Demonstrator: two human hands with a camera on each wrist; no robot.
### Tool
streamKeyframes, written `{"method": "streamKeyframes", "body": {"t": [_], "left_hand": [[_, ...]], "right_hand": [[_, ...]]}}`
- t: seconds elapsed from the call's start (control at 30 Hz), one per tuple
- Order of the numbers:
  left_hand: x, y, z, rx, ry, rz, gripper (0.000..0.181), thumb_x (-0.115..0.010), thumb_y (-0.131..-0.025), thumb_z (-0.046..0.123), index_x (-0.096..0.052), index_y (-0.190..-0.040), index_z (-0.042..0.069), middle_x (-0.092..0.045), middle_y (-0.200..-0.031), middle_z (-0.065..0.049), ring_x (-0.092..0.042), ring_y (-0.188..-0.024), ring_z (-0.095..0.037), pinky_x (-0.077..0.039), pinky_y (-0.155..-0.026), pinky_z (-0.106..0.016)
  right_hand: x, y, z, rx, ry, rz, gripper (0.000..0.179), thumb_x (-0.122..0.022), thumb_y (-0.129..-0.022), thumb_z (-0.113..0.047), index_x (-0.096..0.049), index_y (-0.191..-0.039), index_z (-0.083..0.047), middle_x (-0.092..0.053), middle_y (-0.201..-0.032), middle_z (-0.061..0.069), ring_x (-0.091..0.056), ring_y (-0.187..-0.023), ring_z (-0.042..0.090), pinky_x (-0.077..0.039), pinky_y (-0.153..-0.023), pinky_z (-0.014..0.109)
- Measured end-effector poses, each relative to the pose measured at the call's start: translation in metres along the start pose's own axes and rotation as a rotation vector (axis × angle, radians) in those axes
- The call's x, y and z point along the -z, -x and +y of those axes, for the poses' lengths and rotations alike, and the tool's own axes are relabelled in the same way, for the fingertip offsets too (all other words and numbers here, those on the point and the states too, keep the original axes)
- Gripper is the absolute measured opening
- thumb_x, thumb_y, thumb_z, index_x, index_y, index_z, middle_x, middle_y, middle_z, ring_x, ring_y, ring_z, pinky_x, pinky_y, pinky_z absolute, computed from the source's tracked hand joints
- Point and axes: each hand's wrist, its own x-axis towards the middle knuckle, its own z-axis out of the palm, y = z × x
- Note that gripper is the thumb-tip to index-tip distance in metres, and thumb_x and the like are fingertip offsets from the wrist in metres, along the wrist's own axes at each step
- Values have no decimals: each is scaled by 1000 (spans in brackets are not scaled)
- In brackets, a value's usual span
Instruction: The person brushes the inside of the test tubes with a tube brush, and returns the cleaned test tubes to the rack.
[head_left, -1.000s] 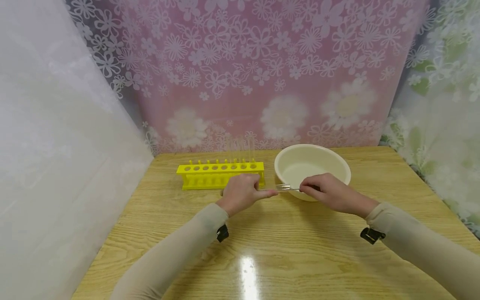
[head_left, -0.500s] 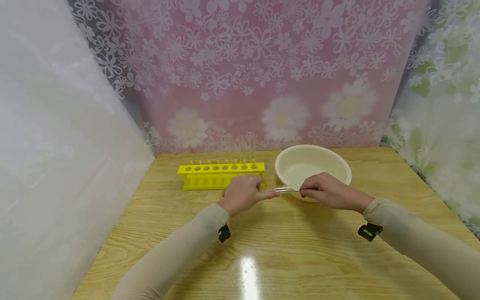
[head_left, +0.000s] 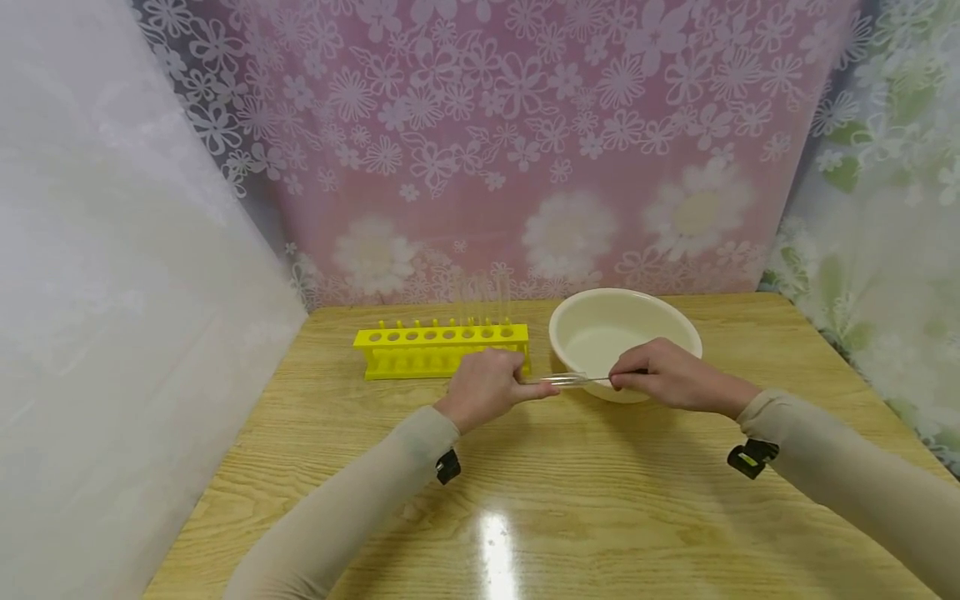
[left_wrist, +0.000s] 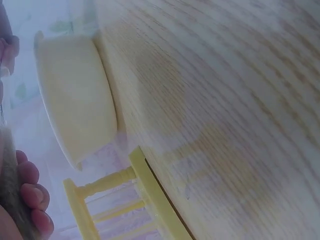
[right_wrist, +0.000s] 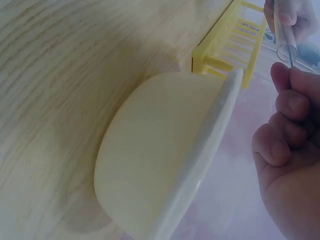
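My left hand (head_left: 486,385) grips a clear glass test tube (head_left: 566,379) held roughly level, its mouth pointing right. In the left wrist view, a dark, bristly mass (left_wrist: 11,185) shows inside the tube where the fingers wrap it. With thumb and fingertips my right hand (head_left: 671,375) pinches the thin twisted wire stem (right_wrist: 291,62) of a test tube brush, which runs into the tube's mouth. Both hands are above the table, near the front rim of a cream basin (head_left: 558,350). A yellow test tube rack (head_left: 442,337) stands just behind my left hand, which covers part of it.
Several clear test tubes (head_left: 480,300) stand upright at the right end of the rack. Beneath everything is a wood-grain table (head_left: 420,517). A pink flowered curtain (head_left: 480,150) hangs behind its back edge, with a white sheet (head_left: 150,292) along the left.
My right hand shifts slightly right with the brush stem, and more wire shows between its fingertips and the tube's mouth. The left hand stays nearly still with the test tube.
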Motion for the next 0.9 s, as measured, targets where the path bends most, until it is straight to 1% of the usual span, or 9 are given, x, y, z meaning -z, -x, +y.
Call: {"method": "streamKeyframes", "body": {"t": [0.1, 0.23, 0.33, 0.43, 0.53, 0.63, 0.73, 0.8, 0.9], "left_hand": [[2, 8, -12, 65, 20, -5, 63, -56, -85, 78, -41, -62, 21, -33, -54, 8, -28, -46, -6, -25, -42, -23], [6, 21, -28, 152, 21, -1, 66, -60, -83, 77, -38, -61, 19, -28, -53, 7, -22, -45, -7, -21, -43, -24], [8, 25, -32, 128, 24, 16, 67, -57, -83, 79, -39, -61, 19, -27, -52, 8, -21, -45, -7, -20, -43, -24], [8, 23, -31, 100, 23, 36, 68, -55, -83, 81, -40, -61, 19, -27, -52, 8, -21, -45, -6, -20, -44, -23], [8, 22, -28, 90, 16, 43, 67, -55, -83, 81, -39, -61, 20, -27, -52, 8, -21, -44, -6, -21, -43, -23], [8, 22, -27, 70, -1, 49, 66, -56, -84, 79, -39, -61, 20, -28, -52, 9, -21, -44, -6, -21, -43, -23], [6, 22, -27, 60, -40, 56, 65, -57, -84, 79, -39, -61, 20, -28, -52, 9, -20, -44, -5, -20, -42, -22], [6, 22, -27, 53, -60, 64, 65, -57, -84, 78, -38, -61, 20, -27, -51, 9, -19, -44, -5, -19, -42, -22], [5, 22, -27, 42, -81, 70, 65, -57, -84, 78, -38, -60, 21, -27, -51, 9, -18, -44, -5, -18, -42, -22]], "right_hand": [[11, 13, 7, -25, 33, 40, 17, -64, -99, -11, -78, -97, -20, -73, -91, -8, -63, -73, 9, -48, -65, 26], [30, 37, 17, -119, 117, 107, 15, -66, -97, -9, -78, -105, -15, -74, -100, -3, -69, -85, 11, -53, -70, 27], [38, 44, 22, -175, 137, 105, 16, -66, -98, -13, -78, -108, -15, -75, -105, -2, -69, -87, 9, -54, -71, 28], [44, 48, 21, -235, 83, 82, 16, -65, -100, -18, -78, -108, -16, -75, -107, -1, -67, -85, 8, -52, -69, 28], [47, 49, 21, -306, -19, 54, 17, -64, -101, -21, -78, -108, -15, -75, -107, -1, -65, -84, 6, -51, -68, 27], [50, 51, 22, -379, -195, -23, 21, -62, -101, -24, -76, -109, -9, -68, -86, -2, -55, -66, 6, -47, -59, 28], [51, 53, 22, -458, -400, -112, 29, -60, -103, -26, -72, -112, -1, -50, -67, 0, -35, -52, 12, -36, -50, 32], [51, 53, 23, -502, -506, -159, 34, -57, -104, -28, -69, -113, 3, -42, -64, -1, -29, -51, 14, -31, -48, 34], [50, 54, 24, -560, -609, -194, 40, -53, -106, -31, -67, -110, 6, -45, -66, -2, -29, -51, 12, -26, -48, 33]]}}
